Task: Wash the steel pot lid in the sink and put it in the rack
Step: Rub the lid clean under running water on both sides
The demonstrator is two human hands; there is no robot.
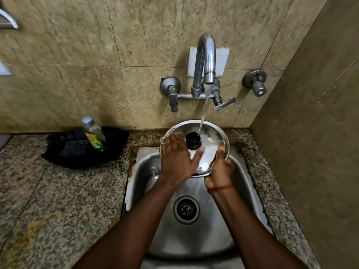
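Now flat left hand [177,160] presses lid [210,150] over sink [194,239]; right hand [219,171] grips rim.

The only lettering in view is on the dish soap bottle [94,135] standing on the desk [58,191] left of the sink [204,235]. Its yellow and green label carries a red word, too blurred to read. No other text, number or sign is legible.

Beige marble-tiled walls [77,55] — speckled granite counter [58,191], dim light.
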